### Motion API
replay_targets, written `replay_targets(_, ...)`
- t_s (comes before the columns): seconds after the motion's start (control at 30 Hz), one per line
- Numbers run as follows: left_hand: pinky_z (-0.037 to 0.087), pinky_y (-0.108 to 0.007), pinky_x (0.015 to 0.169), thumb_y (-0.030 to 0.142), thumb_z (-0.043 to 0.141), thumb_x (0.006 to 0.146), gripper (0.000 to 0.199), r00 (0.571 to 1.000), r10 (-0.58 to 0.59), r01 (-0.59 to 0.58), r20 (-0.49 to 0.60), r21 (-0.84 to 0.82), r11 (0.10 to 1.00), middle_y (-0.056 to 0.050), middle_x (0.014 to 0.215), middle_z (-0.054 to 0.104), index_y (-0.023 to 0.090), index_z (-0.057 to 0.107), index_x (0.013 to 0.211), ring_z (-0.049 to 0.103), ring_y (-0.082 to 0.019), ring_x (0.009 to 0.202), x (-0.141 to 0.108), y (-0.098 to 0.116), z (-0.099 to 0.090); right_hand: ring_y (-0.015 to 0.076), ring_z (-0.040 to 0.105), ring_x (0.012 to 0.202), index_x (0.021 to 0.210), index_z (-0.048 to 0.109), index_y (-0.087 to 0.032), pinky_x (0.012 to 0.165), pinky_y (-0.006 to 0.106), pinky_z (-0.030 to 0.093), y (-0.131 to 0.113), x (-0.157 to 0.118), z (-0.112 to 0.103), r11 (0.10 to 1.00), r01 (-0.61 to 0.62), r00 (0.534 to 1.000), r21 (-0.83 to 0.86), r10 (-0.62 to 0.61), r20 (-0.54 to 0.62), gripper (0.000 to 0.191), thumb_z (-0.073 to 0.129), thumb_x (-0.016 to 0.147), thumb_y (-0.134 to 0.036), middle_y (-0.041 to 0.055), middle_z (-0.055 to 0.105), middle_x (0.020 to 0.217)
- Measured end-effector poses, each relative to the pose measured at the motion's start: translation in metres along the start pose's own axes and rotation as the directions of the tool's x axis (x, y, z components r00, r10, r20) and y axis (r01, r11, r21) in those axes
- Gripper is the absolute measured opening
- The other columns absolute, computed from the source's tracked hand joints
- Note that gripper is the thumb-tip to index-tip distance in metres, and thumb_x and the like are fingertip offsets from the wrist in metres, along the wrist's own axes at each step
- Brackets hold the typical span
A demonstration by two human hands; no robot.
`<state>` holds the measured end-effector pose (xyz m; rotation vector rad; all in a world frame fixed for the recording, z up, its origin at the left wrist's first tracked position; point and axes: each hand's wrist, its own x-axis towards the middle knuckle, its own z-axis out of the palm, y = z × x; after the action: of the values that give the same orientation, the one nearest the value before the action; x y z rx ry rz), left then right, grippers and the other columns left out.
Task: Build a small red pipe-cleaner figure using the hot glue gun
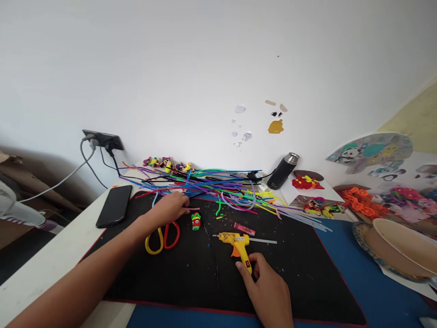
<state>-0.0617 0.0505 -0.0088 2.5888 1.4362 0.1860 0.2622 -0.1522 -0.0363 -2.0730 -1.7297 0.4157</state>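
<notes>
My left hand point(170, 206) is reached out over the mat's back left part, fingers closed at the end of a short pink pipe cleaner point(194, 208). Under its wrist lie scissors with one yellow and one red handle loop point(171, 236); their blades are hidden. Just right of that hand is a small red and green figure point(195, 222) with googly eyes. My right hand point(268, 287) grips the handle of a yellow glue gun point(234, 238), which lies on its side with the nozzle to the left and a clear glue stick in its back.
Loose pipe cleaners point(205, 182) lie heaped along the wall. A pink cutter-like piece point(244, 228) is behind the glue gun. A phone point(114, 206) lies left, a black flask point(283, 171) leans at the back, and a bowl point(406, 241) stands right. Several small figures point(167, 163) sit behind.
</notes>
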Motion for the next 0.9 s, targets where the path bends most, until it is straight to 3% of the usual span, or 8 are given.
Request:
replay_targets(0.17, 0.050, -0.036, 0.083, 0.022, 0.068, 0.093, 0.003, 1.000, -0.013, 0.013, 0.003, 0.004, 1.000, -0.010, 0.097, 0.075, 0.020, 0.067, 0.091, 0.071, -0.030, 0.098, 0.003, 0.001, 0.010, 0.0251, 0.070, 0.057, 0.093, 0.063, -0.028, 0.053, 0.030, 0.032, -0.009, 0.005, 0.002, 0.992, -0.058, 0.997, -0.109, 0.063, 0.047, 0.029, 0.051, 0.100, -0.053, -0.0006, 0.068, 0.063)
replay_targets(0.3, 0.049, -0.036, 0.084, 0.020, 0.062, 0.096, 0.010, 1.000, 0.001, -0.001, -0.020, -0.009, 1.000, -0.010, 0.096, 0.074, 0.020, 0.065, 0.087, 0.071, -0.029, 0.098, 0.000, 0.004, 0.011, 0.0249, 0.068, 0.056, 0.089, 0.060, -0.028, 0.053, 0.030, 0.030, -0.010, 0.005, 0.001, 0.987, -0.077, 0.996, -0.143, 0.084, 0.044, 0.024, 0.050, 0.098, -0.048, -0.0007, 0.068, 0.063)
replay_targets(0.6, 0.044, -0.033, 0.070, 0.028, 0.051, 0.101, 0.015, 0.995, -0.061, 0.048, -0.080, -0.152, 0.987, -0.007, 0.086, 0.074, 0.022, 0.063, 0.095, 0.069, -0.026, 0.082, -0.013, 0.010, -0.011, 0.0184, 0.059, 0.051, 0.080, 0.057, -0.026, 0.052, 0.027, 0.030, -0.009, 0.001, -0.003, 0.998, -0.055, 0.998, -0.030, 0.055, -0.018, 0.030, 0.049, 0.096, -0.050, -0.0033, 0.056, 0.059)
replay_targets(0.9, 0.044, -0.029, 0.064, 0.041, 0.050, 0.098, 0.024, 1.000, -0.028, 0.024, -0.004, -0.384, 0.923, -0.002, 0.080, 0.074, 0.024, 0.066, 0.098, 0.067, -0.021, 0.072, -0.028, 0.041, -0.033, 0.0161, 0.058, 0.052, 0.085, 0.063, -0.025, 0.052, 0.026, 0.026, -0.008, 0.003, -0.002, 0.998, -0.026, 1.000, -0.058, 0.026, -0.005, 0.026, 0.054, 0.099, -0.045, -0.0050, 0.055, 0.059)
